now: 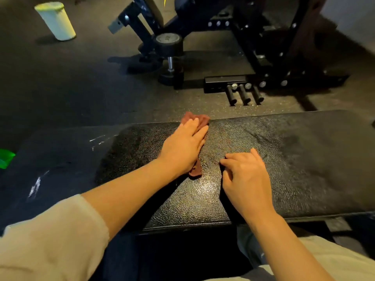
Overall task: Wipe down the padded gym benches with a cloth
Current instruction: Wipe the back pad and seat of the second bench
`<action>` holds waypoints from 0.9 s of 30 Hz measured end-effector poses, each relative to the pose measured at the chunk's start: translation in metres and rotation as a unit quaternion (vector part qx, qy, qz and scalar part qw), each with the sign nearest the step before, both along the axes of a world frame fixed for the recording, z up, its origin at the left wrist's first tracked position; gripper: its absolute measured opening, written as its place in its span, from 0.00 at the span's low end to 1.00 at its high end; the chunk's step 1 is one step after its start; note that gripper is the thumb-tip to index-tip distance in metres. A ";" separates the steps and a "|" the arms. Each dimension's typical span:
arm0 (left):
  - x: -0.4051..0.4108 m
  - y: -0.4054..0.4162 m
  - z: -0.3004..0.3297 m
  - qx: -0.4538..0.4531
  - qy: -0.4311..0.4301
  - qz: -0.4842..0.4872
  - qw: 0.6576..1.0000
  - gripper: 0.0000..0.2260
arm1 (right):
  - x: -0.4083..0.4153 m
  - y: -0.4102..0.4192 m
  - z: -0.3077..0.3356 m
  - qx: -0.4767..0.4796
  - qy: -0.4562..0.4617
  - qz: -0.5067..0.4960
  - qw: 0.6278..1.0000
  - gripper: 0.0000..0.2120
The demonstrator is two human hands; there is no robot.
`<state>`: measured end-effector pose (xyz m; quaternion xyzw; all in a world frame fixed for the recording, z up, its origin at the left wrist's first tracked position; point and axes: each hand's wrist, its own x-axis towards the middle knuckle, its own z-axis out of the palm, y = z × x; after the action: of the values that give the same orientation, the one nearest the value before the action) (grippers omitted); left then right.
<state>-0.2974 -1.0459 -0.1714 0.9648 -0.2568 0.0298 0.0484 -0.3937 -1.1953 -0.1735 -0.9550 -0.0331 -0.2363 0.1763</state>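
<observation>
We count one padded bench (263,159), one brown cloth (199,119), two hands, one dumbbell (169,47), one white container (55,21) and three black pegs (244,96).

No readable text, only blurred marks.

White printed marks stood on the dark padded surface (50,179) at the left of the view, 1 patch near the sleeve and 1 farther up, both too smeared to read as letters or numbers. The round grey end face of the black dumbbell (168,40) standing on the floor carried faint embossed characters, too small and soft to make out. No brand, label or sign could be read elsewhere.
</observation>
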 end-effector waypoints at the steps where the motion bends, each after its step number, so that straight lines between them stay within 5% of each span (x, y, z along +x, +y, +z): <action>1: 0.001 -0.002 0.000 -0.003 -0.004 0.018 1.000 0.21 | 0.000 0.001 -0.001 0.003 0.000 0.004 1.000 0.11; 7: -0.044 0.027 -0.007 -0.055 -0.019 -0.087 0.995 0.20 | 0.002 0.015 -0.008 -0.003 0.015 0.113 0.993 0.10; 13: 0.001 0.071 -0.006 -0.060 -0.008 0.114 0.992 0.25 | 0.024 0.034 0.003 -0.081 0.031 0.138 0.987 0.09; 18: -0.061 0.096 -0.007 -0.042 -0.021 0.032 0.998 0.21 | 0.054 0.080 0.007 -0.049 0.029 0.235 0.970 0.12; 24: -0.017 0.177 -0.001 -0.004 -0.048 0.211 0.976 0.22 | 0.095 0.127 0.005 -0.062 0.023 0.283 0.957 0.10; 27: -0.033 0.156 -0.009 0.003 -0.053 0.197 0.979 0.23 | 0.106 0.143 0.002 -0.048 0.014 0.293 0.955 0.09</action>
<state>-0.3307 -0.8901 -0.1799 0.9937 -0.0635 0.0893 0.0247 -0.2878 -1.0522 -0.1719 -0.9138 -0.3205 -0.1584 0.1928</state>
